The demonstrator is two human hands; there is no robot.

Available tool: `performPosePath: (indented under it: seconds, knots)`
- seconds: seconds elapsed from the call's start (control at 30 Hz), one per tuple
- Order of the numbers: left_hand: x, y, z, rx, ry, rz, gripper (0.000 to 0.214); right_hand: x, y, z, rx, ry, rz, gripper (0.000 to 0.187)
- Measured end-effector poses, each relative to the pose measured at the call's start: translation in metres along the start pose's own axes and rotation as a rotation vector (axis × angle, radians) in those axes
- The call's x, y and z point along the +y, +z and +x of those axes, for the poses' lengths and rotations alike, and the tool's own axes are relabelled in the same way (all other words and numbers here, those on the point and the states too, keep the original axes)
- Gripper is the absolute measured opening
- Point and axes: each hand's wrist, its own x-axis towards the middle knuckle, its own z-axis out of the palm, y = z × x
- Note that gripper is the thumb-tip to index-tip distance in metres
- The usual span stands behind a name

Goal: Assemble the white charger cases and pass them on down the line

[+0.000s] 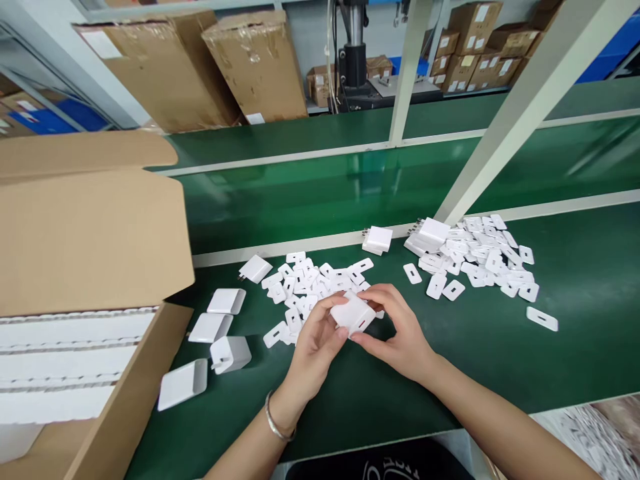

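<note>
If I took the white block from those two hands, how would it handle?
The white block is probably stiff: its faces look unbent between the left hand and right hand. It may feel slippery, since its surface looks smooth. Its flat sides suggest sliding rather than rolling.

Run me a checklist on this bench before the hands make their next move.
1. White block steadied: ok, the left hand and right hand both hold it.
2. Carton open: ok, its lid is raised.
3. Left plate pile near: ok, just beyond the hands.
4. Right plate pile gathered: not ok, one plate lies apart.
5. Fit at the block's slotted end: cannot tell, too small.
</note>
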Motion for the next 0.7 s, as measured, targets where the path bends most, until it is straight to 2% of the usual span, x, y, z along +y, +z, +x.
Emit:
performPosePath:
  seconds: [0.1, 0.27, 0.47, 0.57, 0.7]
  knots:
    - [-0.002, 0.002, -0.001, -0.035, 0.021, 0.015, 0.037, 0.000, 0.001, -0.001, 0.028, 0.022, -0.013, 0.047]
    - [-0.010, 0.004, -0.002, 0.087, 0.171, 0.117, 0.031, 0.001, 0.004, -0.003, 0.054, 0.022, 0.006, 0.041]
    - [-0.013, 0.006, -0.004, 0.189, 0.372, 0.199, 0.031, -0.001, 0.009, -0.007, 0.069, -0.031, 0.079, 0.048]
    - [-0.011, 0.004, -0.002, 0.216, 0.308, 0.106, 0.030, -0.003, 0.009, -0.008, 0.049, -0.065, 0.071, 0.052]
    - [-0.008, 0.002, 0.002, 0.141, 0.041, -0.184, 0.034, -0.007, 0.007, -0.006, 0.042, -0.110, 0.040, 0.058]
